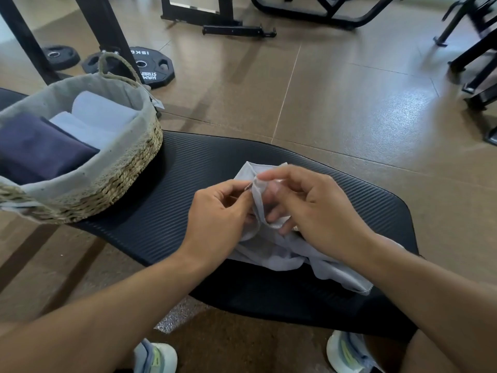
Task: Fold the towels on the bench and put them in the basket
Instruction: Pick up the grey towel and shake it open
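Pinching pale towel (271,254) edge, both hands' fingers (243,191); weight plate (150,66) reads "15KG".

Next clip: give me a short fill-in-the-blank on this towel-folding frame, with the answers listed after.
1. Both the left hand and the right hand pinch the crumpled light grey towel, which lies on the black ribbed ____.
2. The woven straw basket with grey cloth lining stands to the person's ____ on the bench pad.
3. Beside two pale folded towels, the basket holds a folded towel coloured dark ____.

Missing words: bench; left; purple
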A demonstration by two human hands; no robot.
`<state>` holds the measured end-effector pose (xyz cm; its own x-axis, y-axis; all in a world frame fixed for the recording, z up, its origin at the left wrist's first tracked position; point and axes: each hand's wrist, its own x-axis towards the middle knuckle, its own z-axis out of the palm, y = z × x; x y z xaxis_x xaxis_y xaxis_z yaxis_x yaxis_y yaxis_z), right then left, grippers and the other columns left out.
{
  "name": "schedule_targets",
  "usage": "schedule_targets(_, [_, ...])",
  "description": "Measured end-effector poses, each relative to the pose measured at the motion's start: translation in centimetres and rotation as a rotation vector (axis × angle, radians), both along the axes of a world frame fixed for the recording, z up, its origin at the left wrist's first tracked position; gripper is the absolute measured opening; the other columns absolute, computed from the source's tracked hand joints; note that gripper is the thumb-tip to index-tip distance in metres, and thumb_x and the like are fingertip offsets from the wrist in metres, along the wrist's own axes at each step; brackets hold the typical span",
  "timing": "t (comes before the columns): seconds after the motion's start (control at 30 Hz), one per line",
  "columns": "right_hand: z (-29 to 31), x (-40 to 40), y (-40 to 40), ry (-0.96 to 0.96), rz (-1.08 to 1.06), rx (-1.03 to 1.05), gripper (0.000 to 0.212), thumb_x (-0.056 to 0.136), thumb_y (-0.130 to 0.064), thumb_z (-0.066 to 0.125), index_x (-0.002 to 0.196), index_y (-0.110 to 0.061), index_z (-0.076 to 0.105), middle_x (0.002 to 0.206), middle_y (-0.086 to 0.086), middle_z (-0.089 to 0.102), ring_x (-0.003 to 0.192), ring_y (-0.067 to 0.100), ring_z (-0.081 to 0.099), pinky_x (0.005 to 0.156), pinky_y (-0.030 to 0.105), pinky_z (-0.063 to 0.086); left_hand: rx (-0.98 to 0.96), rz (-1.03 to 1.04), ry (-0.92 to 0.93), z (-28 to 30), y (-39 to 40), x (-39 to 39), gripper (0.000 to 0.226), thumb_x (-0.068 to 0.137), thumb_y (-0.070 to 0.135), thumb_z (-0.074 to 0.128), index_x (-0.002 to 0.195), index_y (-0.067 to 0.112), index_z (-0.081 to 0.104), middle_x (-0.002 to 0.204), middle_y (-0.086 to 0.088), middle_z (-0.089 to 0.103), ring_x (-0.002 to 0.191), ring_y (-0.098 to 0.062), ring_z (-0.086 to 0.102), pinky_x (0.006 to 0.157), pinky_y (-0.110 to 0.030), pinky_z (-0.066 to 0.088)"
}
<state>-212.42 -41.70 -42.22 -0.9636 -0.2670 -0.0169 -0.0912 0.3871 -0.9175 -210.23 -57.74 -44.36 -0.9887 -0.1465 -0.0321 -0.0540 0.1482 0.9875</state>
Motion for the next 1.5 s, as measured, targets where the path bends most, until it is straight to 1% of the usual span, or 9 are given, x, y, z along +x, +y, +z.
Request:
schedule_targets(0.1, [0.1, -0.3, 0.7, 0.087, 0.134, 0.124, 0.041, 0.096, -0.015, 0.066, 0.128, -0.041, 0.062, 0.084, -0.008, 0.072, 0.071, 0.013, 0.072, 0.070, 0.023, 0.054, -0.019, 0.011, 0.014, 0.0, -0.2, 0.0, 0.013, 0.092, 0.015, 0.072, 0.085, 0.024, 0.079, 0.068, 0.011, 0.075, 0.060, 0.006, 0.065, 0.057, -0.008, 0.046])
schedule_targets(0.2, [0.3, -0.6, 1.0, 0.131, 0.155, 0.195, 0.028, 0.093, -0.025, 0.071, 0.112, -0.045, 0.070, 0.086, -0.011, 0.070, 0.073, 0.013, 0.068, 0.067, 0.022, 0.054, -0.012, -0.011, 0.028, 0.1, -0.2, 0.1, 0.008, 0.090, 0.017, 0.075, 0.084, 0.022, 0.078, 0.070, 0.010, 0.075, 0.061, 0.005, 0.065, 0.057, -0.009, 0.046])
schedule_targets(0.3, [0.3, -1.0, 1.2, 0.193, 0.104, 0.227, 0.008, 0.088, -0.032, 0.076, 0.090, -0.039, 0.072, 0.093, -0.013, 0.070, 0.079, 0.011, 0.066, 0.068, 0.018, 0.046, -0.002, -0.003, 0.035, 0.0, -0.1, 0.1, 0.006, 0.088, 0.022, 0.077, 0.082, 0.023, 0.078, 0.070, 0.009, 0.075, 0.061, 0.003, 0.065, 0.058, -0.010, 0.047])
schedule_targets(0.47, [0.4, -1.3, 1.5, 0.327, 0.074, 0.347, 0.008, 0.089, -0.041, 0.068, 0.087, -0.035, 0.062, 0.107, -0.020, 0.066, 0.108, 0.000, 0.059, 0.091, 0.022, 0.044, 0.019, 0.014, 0.062, 0.0, -0.1, 0.3, 0.006, 0.089, 0.021, 0.076, 0.083, 0.024, 0.078, 0.073, 0.009, 0.076, 0.063, 0.000, 0.068, 0.061, -0.013, 0.051])
schedule_targets(0.63, [0.6, -1.4, 1.5, 0.316, 0.100, 0.358, 0.007, 0.089, -0.040, 0.073, 0.088, -0.035, 0.068, 0.078, -0.012, 0.068, 0.074, -0.001, 0.061, 0.068, 0.011, 0.036, 0.033, -0.004, 0.054, 0.2, -0.2, 0.6, 0.011, 0.093, 0.016, 0.072, 0.089, 0.023, 0.079, 0.079, 0.007, 0.078, 0.069, -0.006, 0.072, 0.064, -0.016, 0.055])
schedule_targets(0.77, [0.3, -1.4, 1.5, 0.316, 0.098, 0.313, 0.006, 0.087, -0.042, 0.074, 0.086, -0.037, 0.071, 0.077, -0.009, 0.068, 0.082, 0.007, 0.063, 0.076, 0.021, 0.044, 0.064, -0.044, 0.035, 0.1, -0.1, 0.8, 0.019, 0.096, 0.010, 0.066, 0.092, 0.021, 0.080, 0.081, 0.006, 0.078, 0.074, -0.006, 0.073, 0.067, -0.019, 0.058])
schedule_targets(1.1, [-0.2, -1.6, 1.6, 0.326, 0.101, 0.297, 0.011, 0.086, -0.046, 0.073, 0.087, -0.036, 0.071, 0.078, -0.012, 0.065, 0.083, 0.006, 0.062, 0.079, 0.024, 0.039, 0.113, -0.069, 0.006, -0.1, -0.1, 0.9, 0.023, 0.096, 0.005, 0.061, 0.096, 0.017, 0.081, 0.080, 0.003, 0.079, 0.075, -0.008, 0.074, 0.066, -0.019, 0.057])
schedule_targets(1.33, [-0.2, -1.7, 1.8, 0.330, 0.118, 0.289, 0.009, 0.087, -0.045, 0.072, 0.089, -0.036, 0.071, 0.080, -0.012, 0.066, 0.082, 0.007, 0.061, 0.078, 0.023, 0.040, 0.072, -0.062, 0.014, 0.2, 0.1, 1.0, 0.010, 0.088, 0.025, 0.076, 0.094, 0.021, 0.082, 0.078, 0.005, 0.078, 0.075, -0.014, 0.075, 0.072, -0.029, 0.062])
schedule_targets(1.5, [-0.1, -1.6, 1.9, 0.336, 0.121, 0.294, 0.003, 0.087, -0.038, 0.075, 0.088, -0.037, 0.072, 0.084, -0.015, 0.068, 0.089, 0.007, 0.062, 0.081, 0.024, 0.044, 0.049, -0.075, 0.015, 0.1, 0.0, 1.0, 0.009, 0.085, 0.019, 0.079, 0.094, 0.021, 0.082, 0.080, 0.009, 0.079, 0.075, -0.005, 0.075, 0.069, -0.017, 0.057])
